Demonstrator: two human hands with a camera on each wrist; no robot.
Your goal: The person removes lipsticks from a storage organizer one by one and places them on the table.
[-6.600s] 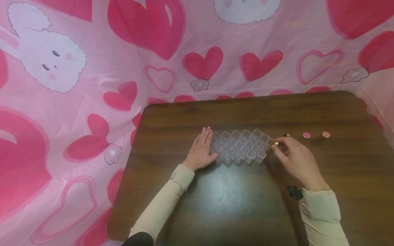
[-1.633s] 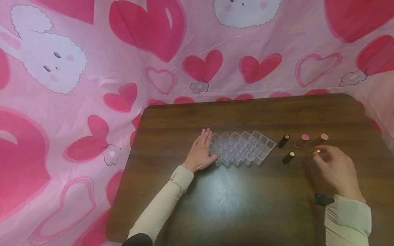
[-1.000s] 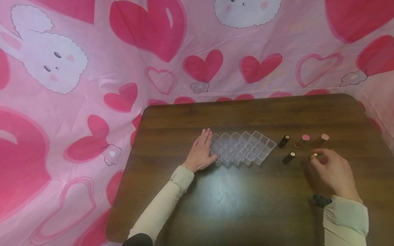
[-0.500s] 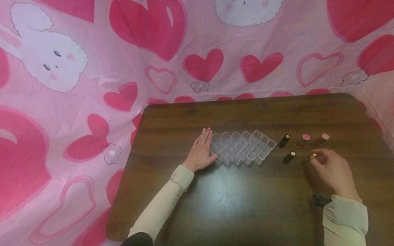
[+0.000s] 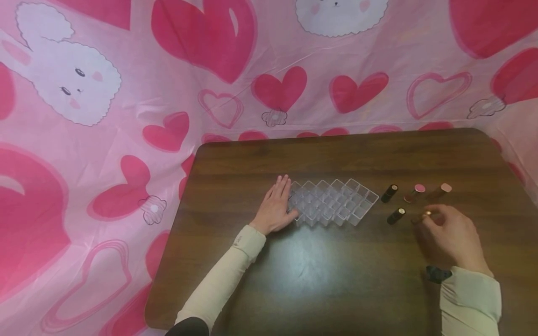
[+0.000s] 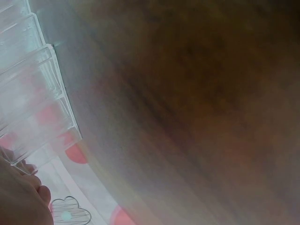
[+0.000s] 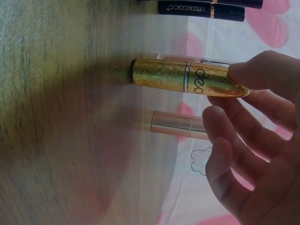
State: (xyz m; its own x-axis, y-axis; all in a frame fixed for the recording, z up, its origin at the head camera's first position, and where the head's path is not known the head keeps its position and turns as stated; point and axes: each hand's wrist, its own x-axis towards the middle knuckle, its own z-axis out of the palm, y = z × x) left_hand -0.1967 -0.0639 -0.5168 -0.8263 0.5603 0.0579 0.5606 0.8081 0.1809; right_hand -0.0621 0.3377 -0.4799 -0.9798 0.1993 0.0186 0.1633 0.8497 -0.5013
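My left hand [image 5: 273, 208] lies with straight fingers along the left end of a clear acrylic lipstick organizer [image 5: 332, 204], thumb at its front corner. Diamond-shaped compartments make up the organizer. Over on the right, my right hand [image 5: 456, 237] pinches the top of a glittery gold lipstick [image 7: 161, 75] between thumb and fingers. That lipstick is upright, its base at the tabletop in the right wrist view. Two black lipsticks, one farther back [image 5: 389, 193] and one nearer [image 5: 396, 216], stand between it and the organizer.
Behind the gold lipstick stand a pink-topped lipstick [image 5: 418, 190] and a rose-gold one [image 5: 444, 189]. The brown wooden table [image 5: 311, 280] has rounded corners. A pink heart-print cloth [image 5: 227, 42] hangs behind and to the left.
My right hand has carried the gold lipstick from the organizer's right end rightward to beside the black lipsticks, then shifted slightly toward the front. My left hand has stayed put.
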